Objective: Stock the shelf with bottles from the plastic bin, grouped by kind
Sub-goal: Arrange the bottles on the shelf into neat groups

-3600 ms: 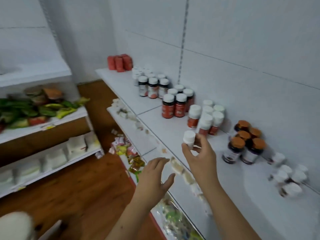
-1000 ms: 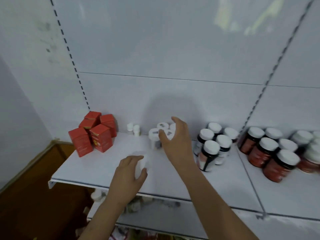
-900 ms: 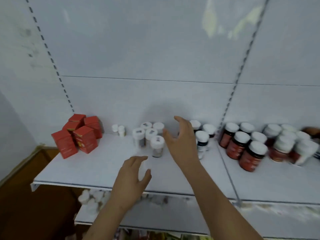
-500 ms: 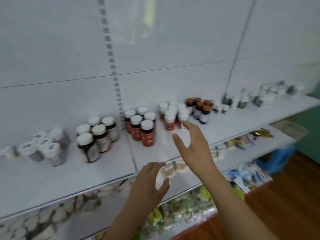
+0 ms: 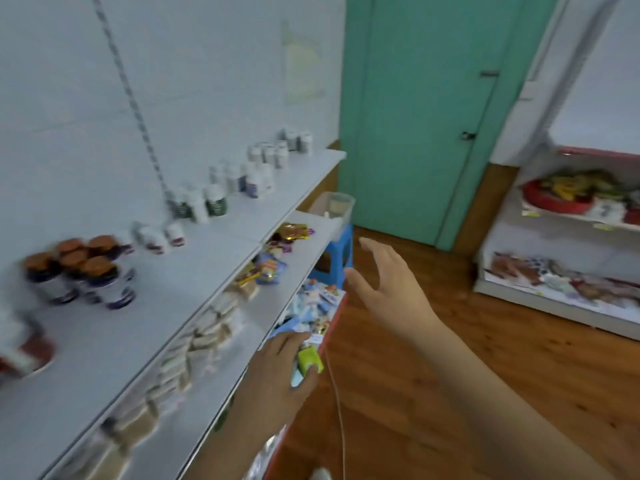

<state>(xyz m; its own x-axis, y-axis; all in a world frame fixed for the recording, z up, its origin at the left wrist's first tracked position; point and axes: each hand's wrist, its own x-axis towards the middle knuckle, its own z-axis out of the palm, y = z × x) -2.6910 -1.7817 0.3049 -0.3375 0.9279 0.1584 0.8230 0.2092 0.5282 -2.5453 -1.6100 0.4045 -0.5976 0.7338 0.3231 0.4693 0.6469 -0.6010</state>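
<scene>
Reaching out in front of me, my right hand [image 5: 388, 292] hangs in the air with fingers spread and relaxed, holding nothing, above the wooden floor [image 5: 433, 393] and just off the end of the shelves. My left hand [image 5: 277, 368] is lower and nearer to me, fingers loosely extended and also empty, hovering by the edge of the lower shelf [image 5: 221, 379], beside some bright packets [image 5: 311, 306].

Ahead of my right hand, beyond its fingertips, the clear plastic bin [image 5: 334, 204] sits on a blue stool [image 5: 332, 259] at the far end of the shelving, well apart from both hands. What lies inside it is too small to make out.

To my left, the top shelf [image 5: 166, 299] carries the bottles in clusters: orange-capped dark jars [image 5: 83, 275] nearest, then small white bottles [image 5: 159, 235], green-labelled white bottles [image 5: 204, 204], and more white-capped bottles [image 5: 273, 157] toward the far end. The picture is blurred, so no label or brand can be read; some labels seem dark blue, perhaps. A red-labelled bottle [image 5: 24, 348] smears at the left edge.

Behind the bin stands a teal door [image 5: 422, 116], and another shelf unit [image 5: 568, 244] with goods is at the right.
</scene>
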